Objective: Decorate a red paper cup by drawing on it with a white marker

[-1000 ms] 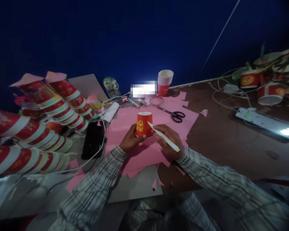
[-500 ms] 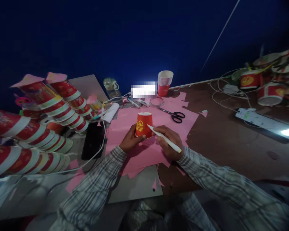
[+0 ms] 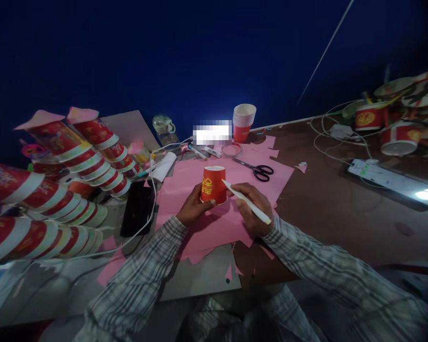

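Observation:
My left hand [image 3: 194, 207] is closed around the lower left side of a red paper cup [image 3: 217, 183], turned upside down with its narrow base on top. Yellow drawn lettering marks the cup's front left side. In my right hand [image 3: 253, 206] is a white marker [image 3: 251, 203], held like a pen. Its pale tip is close to the cup's right side; whether it touches I cannot tell. Beneath both hands lie overlapping sheets of pink paper [image 3: 185, 175]. Black-handled scissors [image 3: 262, 172] rest on the paper, beyond my right hand.
Stacks of red and white paper cups [image 3: 89, 164] crowd the left side. A black phone [image 3: 137, 209] with a cable across it lies near my left arm. Nested cups [image 3: 244, 123] stand at the back. A power strip [image 3: 388, 180] and cords are on the right.
The marker's tip has moved slightly right, from the cup's front to near its right side, along with my right hand. My left hand keeps the cup almost in place.

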Demonstrator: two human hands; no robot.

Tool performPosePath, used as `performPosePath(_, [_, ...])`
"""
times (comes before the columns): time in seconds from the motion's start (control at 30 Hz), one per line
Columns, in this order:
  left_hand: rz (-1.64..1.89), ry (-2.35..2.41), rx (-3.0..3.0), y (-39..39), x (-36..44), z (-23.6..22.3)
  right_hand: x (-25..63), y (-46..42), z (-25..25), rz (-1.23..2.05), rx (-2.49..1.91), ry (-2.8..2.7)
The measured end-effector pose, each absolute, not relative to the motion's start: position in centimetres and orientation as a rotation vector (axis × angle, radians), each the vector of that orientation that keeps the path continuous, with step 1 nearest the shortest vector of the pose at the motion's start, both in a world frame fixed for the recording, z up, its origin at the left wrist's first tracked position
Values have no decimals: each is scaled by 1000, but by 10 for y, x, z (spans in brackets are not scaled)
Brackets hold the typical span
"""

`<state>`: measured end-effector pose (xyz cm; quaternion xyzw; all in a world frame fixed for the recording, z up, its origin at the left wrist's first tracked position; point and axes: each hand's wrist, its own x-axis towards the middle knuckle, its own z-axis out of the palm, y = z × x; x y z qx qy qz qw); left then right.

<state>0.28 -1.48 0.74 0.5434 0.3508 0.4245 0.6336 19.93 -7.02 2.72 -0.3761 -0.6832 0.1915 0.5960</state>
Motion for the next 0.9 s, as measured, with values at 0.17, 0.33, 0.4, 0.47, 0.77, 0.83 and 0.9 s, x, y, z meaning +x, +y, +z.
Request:
performPosePath(0.17, [973, 795, 1243, -15, 2, 6, 199, -69, 25, 446, -874, -1584])
performPosePath(0.33, [967, 805, 1253, -15, 2, 7, 198, -68, 24, 448, -907, -1579])
performPosePath(0.4, [967, 806, 1253, -15, 2, 7, 198, -68, 24, 439, -900, -1573])
performPosePath(0.47, [968, 808, 1247, -15, 2, 7, 197, -67, 24, 438, -904, -1561])
performPosePath(0.77, [962, 840, 1230, -15, 2, 8, 196, -68, 26, 459, -980, -1543])
performPosePath(0.83, [963, 847, 1224, -15, 2, 8, 196, -68, 26, 461, -973, -1534])
performPosePath(0.9, [968, 847, 1218, -15, 2, 7, 196, -68, 26, 465, -958, -1527])
